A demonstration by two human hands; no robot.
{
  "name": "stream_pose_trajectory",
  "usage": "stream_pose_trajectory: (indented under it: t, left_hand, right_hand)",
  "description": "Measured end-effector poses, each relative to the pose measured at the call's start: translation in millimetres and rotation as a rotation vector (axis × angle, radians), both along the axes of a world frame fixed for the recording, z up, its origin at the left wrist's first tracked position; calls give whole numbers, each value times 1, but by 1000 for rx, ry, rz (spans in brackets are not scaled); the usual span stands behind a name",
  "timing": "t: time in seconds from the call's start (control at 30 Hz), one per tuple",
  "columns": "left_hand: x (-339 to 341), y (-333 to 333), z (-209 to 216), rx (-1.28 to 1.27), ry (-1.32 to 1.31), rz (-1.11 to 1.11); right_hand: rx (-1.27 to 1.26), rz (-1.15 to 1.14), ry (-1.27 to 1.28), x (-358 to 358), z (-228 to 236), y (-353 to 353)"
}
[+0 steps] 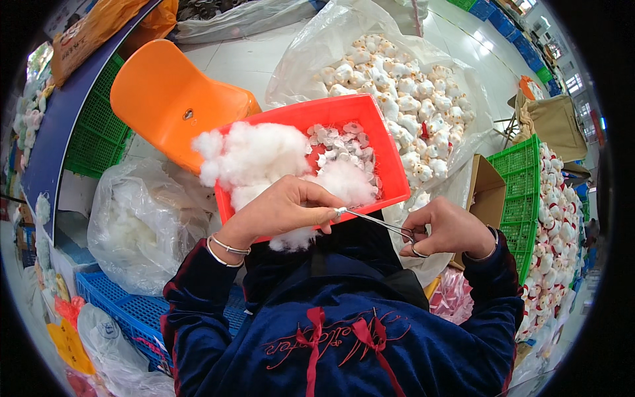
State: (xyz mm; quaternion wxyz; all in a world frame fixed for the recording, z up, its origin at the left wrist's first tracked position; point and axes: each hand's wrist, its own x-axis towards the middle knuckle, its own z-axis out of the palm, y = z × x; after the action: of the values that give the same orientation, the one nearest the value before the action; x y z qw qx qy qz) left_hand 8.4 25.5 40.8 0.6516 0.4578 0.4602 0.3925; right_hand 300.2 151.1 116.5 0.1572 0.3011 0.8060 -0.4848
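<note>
My right hand [445, 227] has its fingers in the ring handles of slim metal forceps [380, 221], their jaws reaching left. At the jaw tips, my left hand [293, 206] pinches a small whitish piece [340, 211], too small to make out further. Both hands are over the near edge of a red plastic tray [395, 153] on my lap. White fluffy stuffing [261, 151] is heaped in the tray's left part, with another tuft [346, 180] nearer the middle. Behind that tuft lie many small flat greyish-white pieces [344, 140].
An orange chair [169, 92] stands beyond the tray at left. Ahead, a large clear bag [297, 73] holds many white stuffed figures [423, 106]. Green crates [517, 192] and a cardboard box [488, 193] are at right; a bag of stuffing [142, 225] and blue crate [126, 308] at left.
</note>
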Motion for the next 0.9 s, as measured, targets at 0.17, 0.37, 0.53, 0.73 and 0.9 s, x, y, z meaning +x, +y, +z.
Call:
stream_pose_trajectory:
  t: [0.17, 0.37, 0.53, 0.73, 0.9]
  left_hand:
    - [3, -1, -3, 65, 133, 59]
    - [32, 2, -25, 527, 777, 410]
    - [53, -2, -49, 455, 352, 640]
    - [41, -1, -43, 186, 143, 540]
    - [33, -3, -29, 129, 89, 509]
  right_hand:
    - [53, 24, -2, 2, -3, 1]
    - [-77, -87, 57, -7, -27, -16]
    - [-258, -310, 79, -5, -44, -17]
    - [-121, -296, 102, -4, -47, -21]
    - [-31, -306, 167, -2, -52, -28]
